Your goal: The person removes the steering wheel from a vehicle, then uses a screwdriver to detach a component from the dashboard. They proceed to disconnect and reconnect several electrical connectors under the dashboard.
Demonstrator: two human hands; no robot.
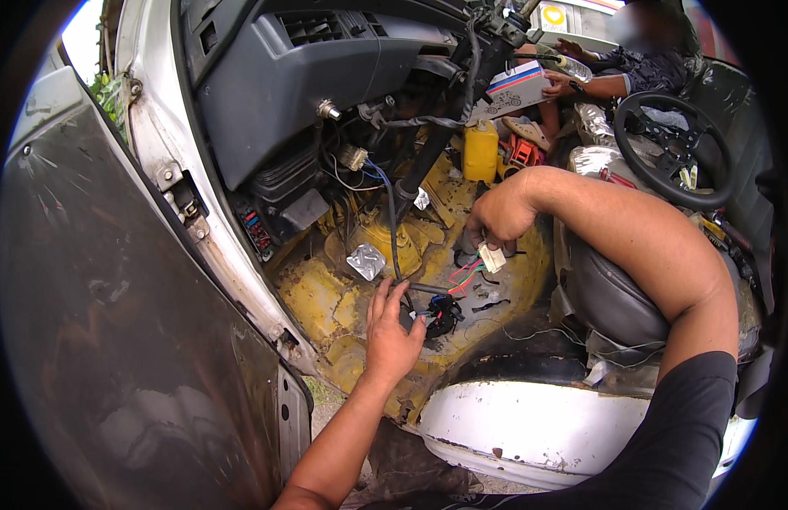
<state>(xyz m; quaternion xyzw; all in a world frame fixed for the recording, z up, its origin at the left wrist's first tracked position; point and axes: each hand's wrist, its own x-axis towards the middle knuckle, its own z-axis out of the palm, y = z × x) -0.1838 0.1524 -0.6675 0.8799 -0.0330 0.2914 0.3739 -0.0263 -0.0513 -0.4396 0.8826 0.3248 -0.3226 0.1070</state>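
Low over the worn yellow vehicle floor (pixel 326 293), my left hand (pixel 392 330) has its fingers and thumb around the near side of a black wired assembly (pixel 446 316). The thumb lies by its small blue and white wires. A black sleeved cable (pixel 426 288) runs past my fingertips; red and green wires (pixel 467 274) come out of its end into a cream plug connector (pixel 492 258). Reaching in from the right, my right hand (pixel 504 208) is closed just above that connector, fingertips pointing down. What it pinches is hidden behind the fingers.
The steering column (pixel 428 161) slants down from the grey dashboard (pixel 300 76). A loose steering wheel (pixel 717 157) lies on the right seat. Beyond a yellow jug (pixel 480 151), another person (pixel 657 64) holds a white box (pixel 514 89). The open door (pixel 130 323) stands at left.
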